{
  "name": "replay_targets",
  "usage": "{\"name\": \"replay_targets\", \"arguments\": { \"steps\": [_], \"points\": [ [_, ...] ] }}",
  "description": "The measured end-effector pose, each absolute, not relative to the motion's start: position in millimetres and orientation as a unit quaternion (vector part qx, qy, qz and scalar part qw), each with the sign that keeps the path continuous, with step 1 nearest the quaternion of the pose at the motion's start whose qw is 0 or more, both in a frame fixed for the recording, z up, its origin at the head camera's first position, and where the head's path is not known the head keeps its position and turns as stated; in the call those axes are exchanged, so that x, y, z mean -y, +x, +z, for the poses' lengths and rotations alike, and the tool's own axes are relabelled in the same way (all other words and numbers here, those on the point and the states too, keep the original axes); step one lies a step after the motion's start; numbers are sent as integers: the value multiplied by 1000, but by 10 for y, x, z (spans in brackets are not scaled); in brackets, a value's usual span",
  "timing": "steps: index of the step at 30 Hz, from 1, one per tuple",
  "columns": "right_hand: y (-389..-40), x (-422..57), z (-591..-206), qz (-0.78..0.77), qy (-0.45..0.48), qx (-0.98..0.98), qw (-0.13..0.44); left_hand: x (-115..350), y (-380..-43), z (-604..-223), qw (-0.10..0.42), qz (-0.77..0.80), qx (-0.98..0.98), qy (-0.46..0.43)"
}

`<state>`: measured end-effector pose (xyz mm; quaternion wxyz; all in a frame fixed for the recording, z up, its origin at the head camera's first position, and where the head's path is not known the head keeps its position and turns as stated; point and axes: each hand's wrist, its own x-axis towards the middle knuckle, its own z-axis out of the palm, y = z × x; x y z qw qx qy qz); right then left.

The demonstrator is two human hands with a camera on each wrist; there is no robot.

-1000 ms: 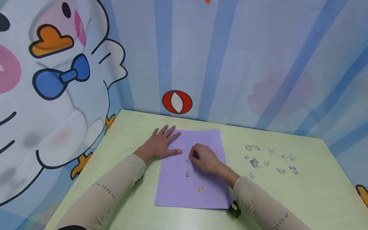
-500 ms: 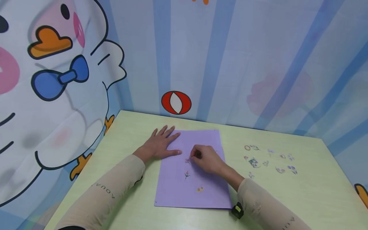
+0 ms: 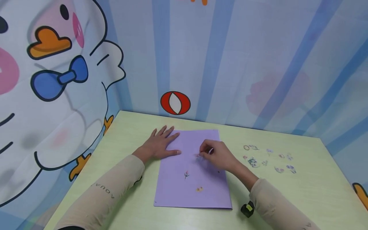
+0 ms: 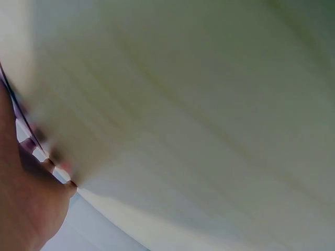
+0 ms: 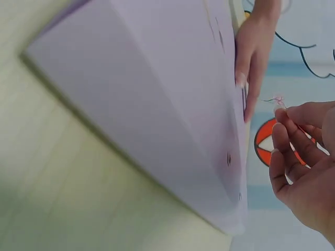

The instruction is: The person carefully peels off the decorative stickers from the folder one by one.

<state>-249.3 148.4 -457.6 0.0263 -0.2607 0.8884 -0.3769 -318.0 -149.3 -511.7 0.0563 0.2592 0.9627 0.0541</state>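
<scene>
A purple sheet (image 3: 178, 195) lies on the table in the head view. My left hand (image 3: 159, 144) rests on its upper left edge, palm down with fingers spread. Over the sheet's right half, my right hand (image 3: 218, 155) pinches a small pink flower sticker (image 5: 279, 99) between thumb and index finger. In the right wrist view that sticker sticks out past the fingertips, with a thin dark stem. Lower on the sheet are a red tulip sticker (image 3: 186, 174) and a yellow sticker (image 3: 199, 189). The left wrist view shows mostly blurred tabletop and part of the left hand.
To the right of the sheet, several small flower stickers (image 3: 253, 162) lie scattered on the pale yellow table (image 3: 310, 198). A black wrist camera (image 3: 247, 209) hangs under the right sleeve. A cartoon-printed curtain (image 3: 230, 64) stands behind the table.
My right hand has moved right and slightly up, taking the flower sticker away from its spot above the tulip sticker. My left hand stays in place.
</scene>
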Motion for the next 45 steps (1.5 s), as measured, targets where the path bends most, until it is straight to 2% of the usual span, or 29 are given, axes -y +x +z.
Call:
{"name": "replay_targets", "arguments": {
  "steps": [9,24,45],
  "points": [
    [-2489,-1776,-4551,-386,-250,-888,4,1504,-3162,-5082,57,60,-961,264],
    [-2466,-2046,-4520,-380,-245,-892,2,1500,-3161,-5098,60,64,-960,265],
    [-2414,-2584,-4544,-364,-180,-913,-29,1504,-3168,-5090,60,68,-960,264]
  ]
}}
